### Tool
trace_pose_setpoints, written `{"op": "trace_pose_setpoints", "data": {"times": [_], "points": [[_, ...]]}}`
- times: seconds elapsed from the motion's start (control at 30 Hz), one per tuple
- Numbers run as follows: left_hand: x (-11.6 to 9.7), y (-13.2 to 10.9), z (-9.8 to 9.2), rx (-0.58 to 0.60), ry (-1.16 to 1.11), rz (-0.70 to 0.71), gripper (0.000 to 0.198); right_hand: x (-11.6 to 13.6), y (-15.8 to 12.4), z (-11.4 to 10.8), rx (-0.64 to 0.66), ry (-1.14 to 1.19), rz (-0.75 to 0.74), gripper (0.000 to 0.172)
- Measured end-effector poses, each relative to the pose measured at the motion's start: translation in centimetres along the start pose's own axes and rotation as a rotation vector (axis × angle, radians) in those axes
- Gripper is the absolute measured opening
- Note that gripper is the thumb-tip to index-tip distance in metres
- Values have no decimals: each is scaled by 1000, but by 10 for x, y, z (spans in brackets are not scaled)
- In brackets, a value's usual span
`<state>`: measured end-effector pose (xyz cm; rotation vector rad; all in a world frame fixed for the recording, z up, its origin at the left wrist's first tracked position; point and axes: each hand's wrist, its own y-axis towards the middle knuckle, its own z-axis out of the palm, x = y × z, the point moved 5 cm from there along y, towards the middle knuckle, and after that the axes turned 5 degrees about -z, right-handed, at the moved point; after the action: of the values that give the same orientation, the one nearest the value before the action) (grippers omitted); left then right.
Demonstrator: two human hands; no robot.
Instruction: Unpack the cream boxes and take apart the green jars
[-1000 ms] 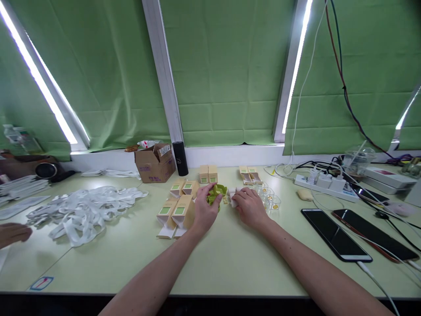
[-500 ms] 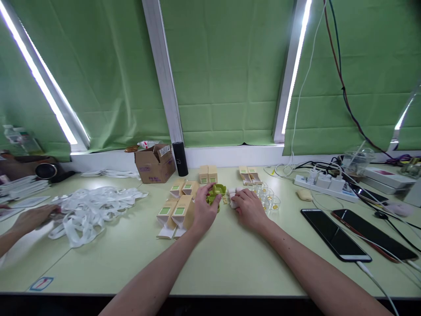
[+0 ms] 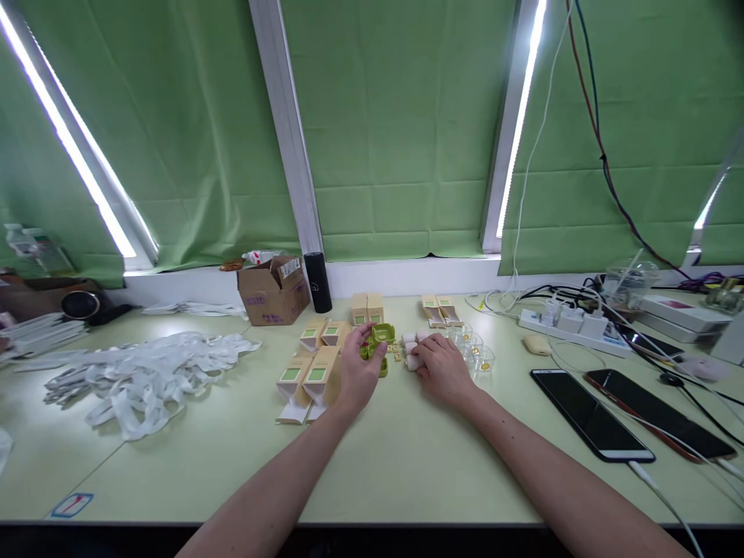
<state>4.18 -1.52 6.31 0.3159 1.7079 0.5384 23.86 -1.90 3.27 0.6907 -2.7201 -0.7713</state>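
Note:
My left hand [image 3: 361, 373] holds a green plastic piece [image 3: 384, 333] shaped like a small open case, thumb at its near side and fingers behind. More green pieces lie under it, partly hidden by the hand. Just to the right, my right hand [image 3: 445, 370] has its fingers closed over one of several small white rolls [image 3: 410, 349]. Tiny yellowish squares [image 3: 397, 353] sit on the table between the hands. Beyond my right hand stand several clear plastic cups [image 3: 483, 358] with yellow spots in them. Open beige cartons [image 3: 321, 368] with green labels are left of my left hand.
White straps [image 3: 156, 372] lie heaped at left. Behind are a brown cardboard box [image 3: 273, 293], a black cylinder [image 3: 318, 281] and more beige cartons [image 3: 367, 306]. Phones [image 3: 590, 415], cables and a white power strip [image 3: 575, 329] occupy the right side.
Another person's hand at the far left has left the view, away from the white straps. My left hand has shifted very slightly; my right hand stays at the white rolls.

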Motion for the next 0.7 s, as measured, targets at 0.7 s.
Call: {"op": "trace_pose_setpoints", "data": {"times": [0.7], "points": [[0, -1, 3, 48, -52, -6, 41, -2, 0, -14, -107, 88, 19, 42]]}}
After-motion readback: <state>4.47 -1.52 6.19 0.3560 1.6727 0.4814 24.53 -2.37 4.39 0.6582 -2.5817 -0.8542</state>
